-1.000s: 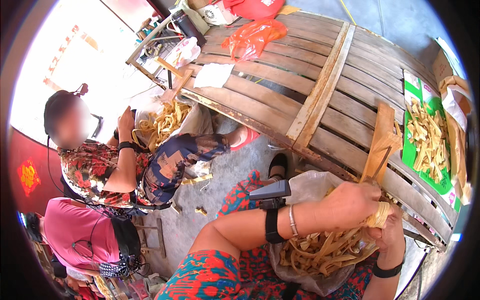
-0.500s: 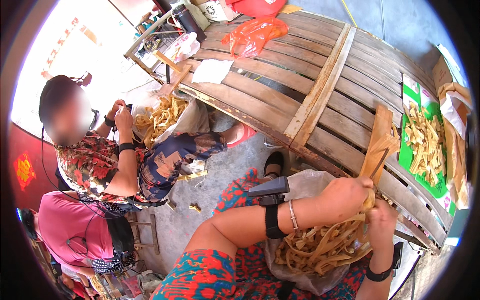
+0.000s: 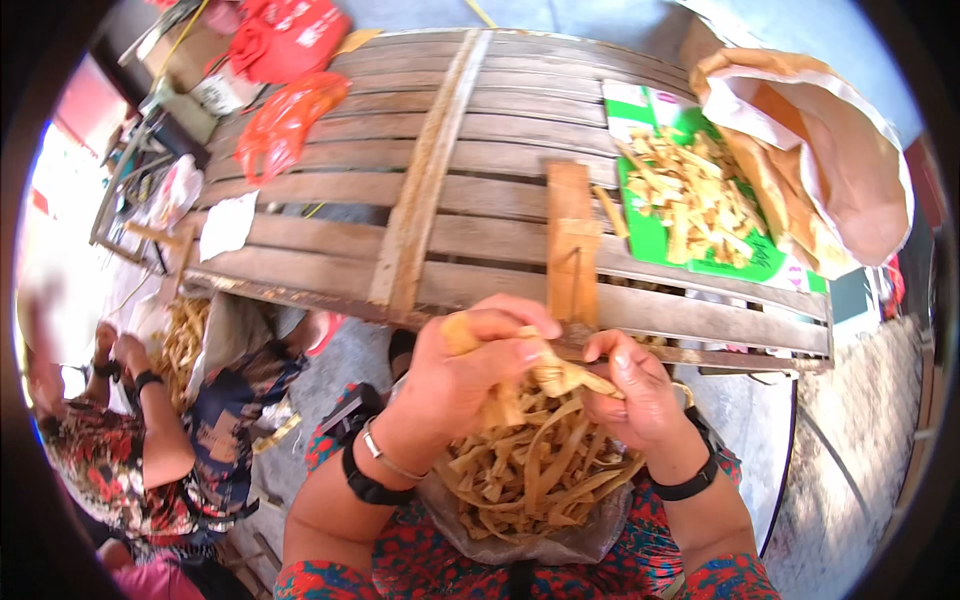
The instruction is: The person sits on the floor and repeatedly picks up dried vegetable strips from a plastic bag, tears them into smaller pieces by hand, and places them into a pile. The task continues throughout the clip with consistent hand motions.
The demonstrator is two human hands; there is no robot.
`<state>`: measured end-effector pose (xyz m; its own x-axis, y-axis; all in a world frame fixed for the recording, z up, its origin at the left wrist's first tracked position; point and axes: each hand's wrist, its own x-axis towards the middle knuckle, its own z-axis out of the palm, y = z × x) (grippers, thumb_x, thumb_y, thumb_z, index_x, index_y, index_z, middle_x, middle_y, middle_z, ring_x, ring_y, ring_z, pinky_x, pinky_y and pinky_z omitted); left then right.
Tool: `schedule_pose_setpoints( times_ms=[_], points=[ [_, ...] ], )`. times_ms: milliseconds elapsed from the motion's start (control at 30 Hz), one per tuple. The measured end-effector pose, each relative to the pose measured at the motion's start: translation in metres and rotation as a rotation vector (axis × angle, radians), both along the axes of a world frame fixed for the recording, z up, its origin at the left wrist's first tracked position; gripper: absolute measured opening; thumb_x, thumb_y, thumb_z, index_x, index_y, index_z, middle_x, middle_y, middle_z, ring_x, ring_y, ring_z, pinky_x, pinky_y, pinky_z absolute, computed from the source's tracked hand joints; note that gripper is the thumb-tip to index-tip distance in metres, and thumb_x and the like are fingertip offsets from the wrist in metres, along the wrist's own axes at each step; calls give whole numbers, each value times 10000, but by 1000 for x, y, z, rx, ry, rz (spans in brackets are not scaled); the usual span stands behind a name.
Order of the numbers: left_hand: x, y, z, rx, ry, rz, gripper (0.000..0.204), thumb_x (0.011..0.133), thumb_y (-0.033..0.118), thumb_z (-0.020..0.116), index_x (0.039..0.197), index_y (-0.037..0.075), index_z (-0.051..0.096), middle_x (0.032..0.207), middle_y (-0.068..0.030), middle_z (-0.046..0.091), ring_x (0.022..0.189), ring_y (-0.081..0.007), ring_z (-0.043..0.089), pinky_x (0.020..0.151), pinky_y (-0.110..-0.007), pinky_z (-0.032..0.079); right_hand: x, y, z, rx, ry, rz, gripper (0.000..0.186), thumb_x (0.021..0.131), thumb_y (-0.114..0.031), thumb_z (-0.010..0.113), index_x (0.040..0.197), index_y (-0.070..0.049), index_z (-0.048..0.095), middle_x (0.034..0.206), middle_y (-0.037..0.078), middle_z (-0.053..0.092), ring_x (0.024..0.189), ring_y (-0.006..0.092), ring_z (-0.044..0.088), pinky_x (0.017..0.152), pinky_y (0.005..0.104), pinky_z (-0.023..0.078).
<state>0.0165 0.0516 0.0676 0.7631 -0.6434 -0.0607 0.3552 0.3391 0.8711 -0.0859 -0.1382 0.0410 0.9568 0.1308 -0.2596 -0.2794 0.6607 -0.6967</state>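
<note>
Above my lap, my left hand [image 3: 480,365] is closed around a bunched, pale yellow dried strip [image 3: 553,375]. My right hand [image 3: 635,395] pinches the tapering end of the same strip between thumb and fingers. Beneath both hands, a clear plastic bag [image 3: 492,548] in my lap holds a heap of tan dried strips [image 3: 545,475]. Just beyond my hands, an upright-grained wooden block [image 3: 572,215] lies at the table's near edge, with a thin dark rod or blade along it; its near end is partly hidden.
On the slatted wooden table [image 3: 500,215], a green and white sheet [image 3: 645,235] bears pale cut strips [image 3: 695,195] beside an open brown paper sack [image 3: 850,170]. A red plastic bag [image 3: 285,120] and white paper [image 3: 228,226] lie leftward. A co-worker [image 3: 110,450] sits at left beside another bag of strips [image 3: 185,345].
My view has swung right, toward the table and paper sack. My hands have drawn back from the wooden block to above my lap, with the strip between them.
</note>
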Motion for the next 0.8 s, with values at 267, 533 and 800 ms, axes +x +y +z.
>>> schedule_pose_setpoints(
  times_ms=[267,533,800],
  points=[
    [6,-6,-30,274,87,-116,409,900,244,662,1224,10,573,943,-71,661,607,-65,548,505,-173,407,6,2,-9,-260,-28,-91,169,977,-249,553,1015,-91,508,688,-38,449,541,48,373,482,192,264],
    [4,-8,-53,-15,475,-258,694,810,320,752,1350,32,425,899,-118,678,534,-94,548,479,-201,445,6,1,-10,-247,30,-76,151,986,-240,540,993,-94,504,731,-27,471,579,50,399,498,184,285],
    [-3,-7,-36,204,211,-139,143,829,29,686,936,7,595,773,-92,648,518,-75,499,455,-204,387,3,-1,-10,-391,146,-49,159,959,-224,589,952,-78,527,683,-30,468,572,51,400,509,190,327]
  ],
)
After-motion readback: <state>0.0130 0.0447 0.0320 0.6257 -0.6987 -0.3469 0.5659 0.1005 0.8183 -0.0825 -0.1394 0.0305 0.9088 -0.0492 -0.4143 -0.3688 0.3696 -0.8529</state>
